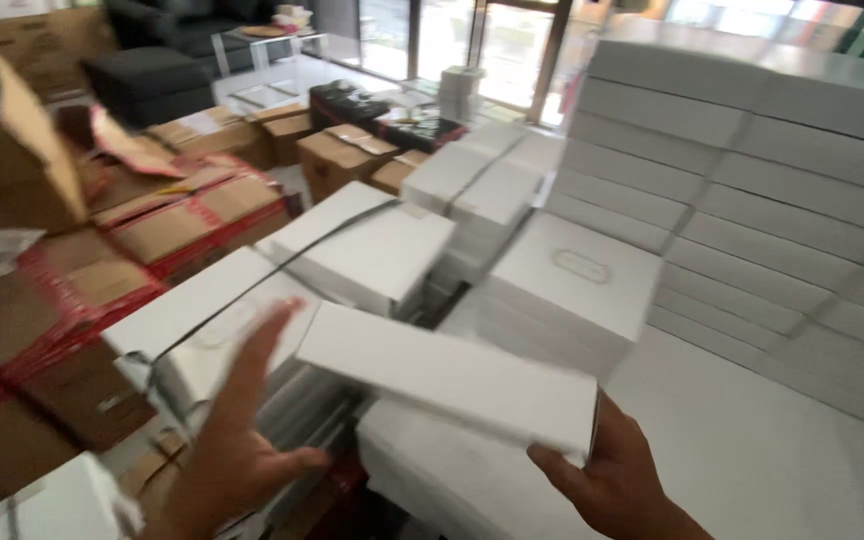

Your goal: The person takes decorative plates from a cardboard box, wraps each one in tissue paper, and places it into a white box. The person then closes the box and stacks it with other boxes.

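White box (452,375), long and flat, sits tilted between both hands; the right hand (617,480) grips its near corner, fingers partly hidden underneath. The left hand (242,430) is spread open and blurred at its far end, contact unclear.

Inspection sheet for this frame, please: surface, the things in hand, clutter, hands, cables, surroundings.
Surface: white box tops serve as the work surface.
Things in hand: one flat white box, tilted, held above the stacks.
Clutter: strapped white bundles; brown cartons with red tape at left.
Hands: right hand grips the box's near corner; left hand open, beside the box's far end, contact unclear through blur.
Cables: nothing seen; only dark straps round the bundles.
Surroundings: tall wall of white boxes at right; dark sofa and glass doors behind.
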